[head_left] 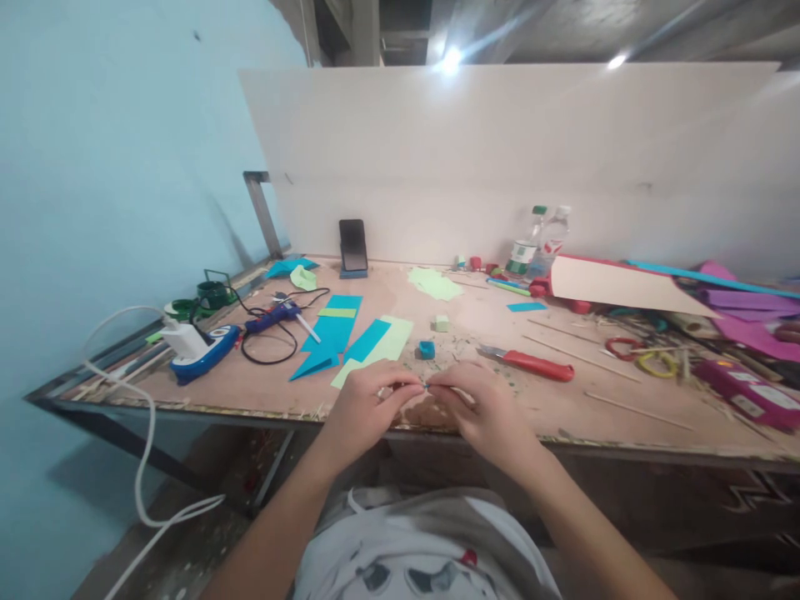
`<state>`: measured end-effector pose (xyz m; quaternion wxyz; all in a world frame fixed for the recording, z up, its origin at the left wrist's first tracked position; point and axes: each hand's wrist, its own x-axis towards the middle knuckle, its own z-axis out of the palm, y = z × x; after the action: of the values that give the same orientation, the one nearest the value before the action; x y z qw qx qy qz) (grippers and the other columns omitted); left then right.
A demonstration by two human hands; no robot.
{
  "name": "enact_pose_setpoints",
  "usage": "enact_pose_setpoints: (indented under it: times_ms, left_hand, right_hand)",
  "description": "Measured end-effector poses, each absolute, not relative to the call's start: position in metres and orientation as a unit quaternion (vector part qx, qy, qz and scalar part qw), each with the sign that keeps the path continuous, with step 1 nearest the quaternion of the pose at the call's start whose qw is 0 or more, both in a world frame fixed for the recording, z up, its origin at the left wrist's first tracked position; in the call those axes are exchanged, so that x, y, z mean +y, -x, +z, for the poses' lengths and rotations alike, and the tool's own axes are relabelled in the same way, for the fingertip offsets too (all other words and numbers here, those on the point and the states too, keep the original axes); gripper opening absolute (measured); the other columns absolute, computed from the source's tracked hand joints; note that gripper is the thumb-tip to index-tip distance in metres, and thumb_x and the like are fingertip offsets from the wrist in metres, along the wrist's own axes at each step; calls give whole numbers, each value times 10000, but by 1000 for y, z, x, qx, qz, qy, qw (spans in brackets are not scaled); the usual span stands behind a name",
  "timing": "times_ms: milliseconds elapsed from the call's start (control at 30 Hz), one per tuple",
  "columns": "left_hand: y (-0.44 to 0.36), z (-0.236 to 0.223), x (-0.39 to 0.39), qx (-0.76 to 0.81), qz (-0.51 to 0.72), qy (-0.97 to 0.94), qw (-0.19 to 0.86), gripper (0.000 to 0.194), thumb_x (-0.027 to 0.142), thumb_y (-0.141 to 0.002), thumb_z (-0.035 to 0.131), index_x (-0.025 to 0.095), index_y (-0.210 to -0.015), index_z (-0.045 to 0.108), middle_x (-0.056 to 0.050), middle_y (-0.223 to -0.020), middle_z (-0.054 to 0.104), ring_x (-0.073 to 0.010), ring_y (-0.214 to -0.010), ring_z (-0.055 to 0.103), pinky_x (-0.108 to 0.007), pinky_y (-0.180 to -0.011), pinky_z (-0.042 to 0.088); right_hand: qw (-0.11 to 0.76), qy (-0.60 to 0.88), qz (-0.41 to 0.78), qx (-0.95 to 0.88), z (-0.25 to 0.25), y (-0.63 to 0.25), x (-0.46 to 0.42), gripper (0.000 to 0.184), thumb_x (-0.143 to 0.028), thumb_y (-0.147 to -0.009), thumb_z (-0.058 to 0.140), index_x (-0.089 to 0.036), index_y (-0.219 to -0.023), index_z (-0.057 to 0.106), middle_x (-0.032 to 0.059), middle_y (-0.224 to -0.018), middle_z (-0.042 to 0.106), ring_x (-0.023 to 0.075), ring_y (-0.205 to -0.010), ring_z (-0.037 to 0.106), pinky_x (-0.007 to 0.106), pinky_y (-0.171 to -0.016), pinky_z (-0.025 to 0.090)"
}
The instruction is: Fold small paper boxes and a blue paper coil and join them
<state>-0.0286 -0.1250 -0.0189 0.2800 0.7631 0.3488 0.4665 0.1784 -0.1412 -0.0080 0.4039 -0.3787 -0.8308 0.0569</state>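
My left hand (377,402) and my right hand (476,407) meet at the table's front edge, fingertips pinched together. Between them a tiny dark blue piece (427,386) shows, mostly covered by the fingers; its kind is too small to make out. Just beyond the fingertips sits a small blue folded paper box (426,350). Behind that is a pale green paper cube (442,323). A red-handled utility knife (537,365) lies to the right of my right hand. Left of the hands lie blue paper pieces (341,329) and a pale green sheet (393,335).
A blue glue gun (275,315) and a blue power strip (206,354) with cables lie at the left. A phone (353,246) stands at the back. Bottles (523,250), thin sticks (581,358), scissors (656,362) and coloured paper (741,308) crowd the right.
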Motion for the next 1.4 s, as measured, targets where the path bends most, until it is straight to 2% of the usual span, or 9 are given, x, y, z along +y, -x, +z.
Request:
enact_pose_setpoints:
  times_ms: [100, 300, 667, 767, 1200, 1400]
  left_hand:
    - [30, -17, -126, 356, 445, -758, 317, 104, 220, -942, 711, 193, -881, 792, -45, -874, 785, -190, -831, 703, -266, -771, 516]
    - [30, -12, -128, 371, 419, -735, 382, 143, 300, -927, 722, 189, -912, 811, -62, -928, 803, -205, -865, 711, -253, -718, 522]
    - [37, 0, -126, 345, 337, -719, 500, 138, 281, -856, 735, 165, -800, 785, -26, -769, 717, -141, -696, 564, -231, -627, 438]
    - [36, -1, -124, 352, 342, -699, 520, 130, 277, -824, 757, 160, -777, 787, -30, -752, 729, -139, -679, 573, -231, -627, 444]
    - [36, -8, -125, 378, 367, -700, 483, 188, 348, -799, 821, 174, -866, 847, -73, -829, 803, -199, -760, 678, -266, -676, 520]
    - [38, -7, -125, 364, 348, -697, 510, 174, 324, -865, 740, 162, -846, 802, -57, -812, 761, -178, -748, 655, -257, -686, 511]
  right_hand:
    - [414, 384, 97, -820, -9, -180, -142, 125, -169, -1004, 625, -205, -952, 733, 51, -876, 803, 208, -795, 729, 320, -737, 511]
    - [411, 384, 136, -816, -9, -182, -148, 148, -186, -1014, 612, -204, -914, 719, 45, -801, 764, 192, -728, 693, 295, -688, 495]
    - [394, 320, 138, -851, -7, -183, -150, 216, -253, -1068, 589, -219, -899, 719, 37, -805, 771, 171, -725, 684, 303, -733, 489]
    - [392, 318, 137, -852, -8, -184, -150, 194, -241, -1065, 594, -218, -923, 725, 38, -823, 768, 172, -745, 684, 299, -726, 490]
    - [400, 356, 142, -833, -13, -184, -150, 180, -215, -1042, 584, -212, -937, 729, 49, -820, 762, 179, -737, 699, 290, -692, 512]
    - [396, 358, 160, -830, -9, -183, -151, 165, -228, -1040, 599, -211, -940, 729, 48, -829, 768, 170, -720, 702, 280, -675, 508]
